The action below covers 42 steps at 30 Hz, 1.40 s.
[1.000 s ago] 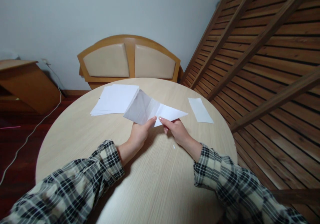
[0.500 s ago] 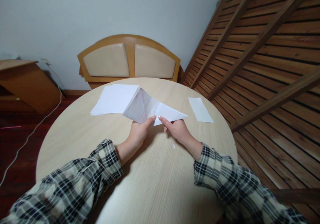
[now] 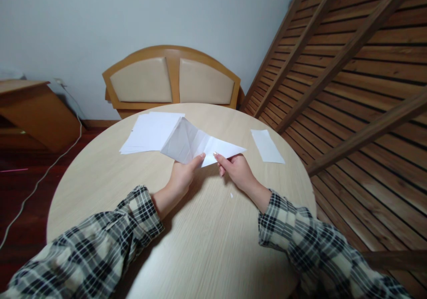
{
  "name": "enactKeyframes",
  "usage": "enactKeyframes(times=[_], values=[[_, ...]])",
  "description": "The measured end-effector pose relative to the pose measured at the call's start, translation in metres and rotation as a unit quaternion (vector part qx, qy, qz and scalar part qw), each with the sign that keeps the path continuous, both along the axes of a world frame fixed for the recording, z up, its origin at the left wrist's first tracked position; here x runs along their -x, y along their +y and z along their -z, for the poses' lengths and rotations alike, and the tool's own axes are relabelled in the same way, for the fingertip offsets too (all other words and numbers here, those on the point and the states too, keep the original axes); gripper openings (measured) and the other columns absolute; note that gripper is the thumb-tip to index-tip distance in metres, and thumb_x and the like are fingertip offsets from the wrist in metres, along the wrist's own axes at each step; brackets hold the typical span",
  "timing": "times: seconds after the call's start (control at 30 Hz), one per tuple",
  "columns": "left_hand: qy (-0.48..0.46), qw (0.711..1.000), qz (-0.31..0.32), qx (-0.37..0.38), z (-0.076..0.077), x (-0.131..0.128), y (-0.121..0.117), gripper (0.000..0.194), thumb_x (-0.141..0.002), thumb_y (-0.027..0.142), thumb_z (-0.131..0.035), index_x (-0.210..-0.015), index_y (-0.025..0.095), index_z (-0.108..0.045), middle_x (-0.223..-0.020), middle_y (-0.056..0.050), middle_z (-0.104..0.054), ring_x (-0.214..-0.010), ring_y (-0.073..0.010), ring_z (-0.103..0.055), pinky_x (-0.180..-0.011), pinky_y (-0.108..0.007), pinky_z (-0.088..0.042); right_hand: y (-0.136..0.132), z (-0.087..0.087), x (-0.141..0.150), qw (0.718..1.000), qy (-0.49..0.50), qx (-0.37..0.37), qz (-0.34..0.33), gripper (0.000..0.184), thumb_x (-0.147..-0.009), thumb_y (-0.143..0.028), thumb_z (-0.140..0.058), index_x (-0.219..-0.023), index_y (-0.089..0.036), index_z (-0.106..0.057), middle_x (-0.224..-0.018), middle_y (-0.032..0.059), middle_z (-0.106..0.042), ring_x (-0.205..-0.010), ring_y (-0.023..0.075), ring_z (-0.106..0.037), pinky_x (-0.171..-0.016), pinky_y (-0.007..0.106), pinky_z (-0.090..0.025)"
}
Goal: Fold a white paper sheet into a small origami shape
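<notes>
the creased, folded white paper sheet (image 3: 185, 140) is at the centre of the frame, over the round pale-wood counter (image 3: 213, 241). it should be light, bendy and easily torn, best pinched along its lower edge. there, the left hand (image 3: 183, 173) and right hand (image 3: 237, 171) each grip it, thumbs on top. since the earlier frame, the sheet has shifted slightly left and the hands have parted a little.

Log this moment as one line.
left hand: grips folded paper; right hand: grips it too; paper stack: on table, left; paper strip: on table, right
</notes>
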<state>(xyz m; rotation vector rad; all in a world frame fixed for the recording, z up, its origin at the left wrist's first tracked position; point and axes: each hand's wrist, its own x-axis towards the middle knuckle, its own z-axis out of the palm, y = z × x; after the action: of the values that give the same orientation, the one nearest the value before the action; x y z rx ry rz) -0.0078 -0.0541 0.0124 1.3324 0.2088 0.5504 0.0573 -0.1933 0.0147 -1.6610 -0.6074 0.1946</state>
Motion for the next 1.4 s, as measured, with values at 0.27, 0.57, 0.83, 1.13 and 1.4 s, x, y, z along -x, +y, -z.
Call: enactKeyframes(times=[0.27,0.57,0.83,1.13,1.4], values=[[0.055,0.997,-0.034,-0.031,0.002,0.003,0.001,0.039,-0.068,0.037,-0.074,-0.096,0.011,-0.064,-0.104,-0.016,-0.068,-0.092,-0.0252,-0.064,-0.091,-0.041,-0.047,0.0,0.002,0.0,0.997,0.061,-0.04,-0.009,0.036,-0.078,-0.048,-0.065,-0.062,-0.017,-0.06,-0.054,0.0015,-0.061,-0.045,0.0098,-0.053,-0.044,0.023,-0.042],[0.041,0.999,-0.033,-0.008,0.002,0.003,-0.003,0.042,-0.067,0.036,-0.075,-0.099,0.011,-0.063,-0.106,-0.015,-0.068,-0.095,-0.0238,-0.063,-0.093,-0.039,-0.046,0.004,0.006,0.004,0.997,0.048,-0.051,0.042,0.036,-0.079,-0.047,-0.062,-0.059,-0.018,-0.057,-0.052,0.0006,-0.058,-0.045,0.0098,-0.051,-0.045,0.023,-0.041],[-0.006,0.999,0.031,0.031,0.0,0.003,-0.005,0.046,-0.072,0.031,-0.071,-0.113,0.014,-0.06,-0.115,-0.014,-0.066,-0.106,-0.0251,-0.06,-0.099,-0.042,-0.042,0.0,-0.003,0.006,0.999,0.022,-0.024,0.02,0.044,-0.082,-0.051,-0.058,-0.052,-0.02,-0.048,-0.044,-0.0028,-0.046,-0.041,0.0085,-0.042,-0.042,0.023,-0.035],[0.001,1.0,0.01,0.005,-0.004,0.004,-0.005,0.043,-0.072,0.031,-0.07,-0.111,0.014,-0.061,-0.111,-0.014,-0.067,-0.104,-0.0259,-0.061,-0.095,-0.041,-0.045,-0.002,0.002,0.005,0.997,0.072,-0.01,0.04,0.056,-0.083,-0.07,-0.044,-0.056,-0.02,-0.05,-0.038,-0.0041,-0.043,-0.033,0.0072,-0.038,-0.033,0.021,-0.028],[0.032,0.999,-0.013,0.009,-0.004,0.004,-0.001,0.043,-0.067,0.035,-0.072,-0.103,0.014,-0.061,-0.109,-0.015,-0.066,-0.106,-0.0285,-0.059,-0.094,-0.043,-0.044,-0.005,-0.003,0.001,0.998,0.039,0.002,0.046,0.055,-0.083,-0.067,-0.048,-0.052,-0.021,-0.047,-0.039,-0.0039,-0.043,-0.032,0.007,-0.038,-0.034,0.022,-0.028]])
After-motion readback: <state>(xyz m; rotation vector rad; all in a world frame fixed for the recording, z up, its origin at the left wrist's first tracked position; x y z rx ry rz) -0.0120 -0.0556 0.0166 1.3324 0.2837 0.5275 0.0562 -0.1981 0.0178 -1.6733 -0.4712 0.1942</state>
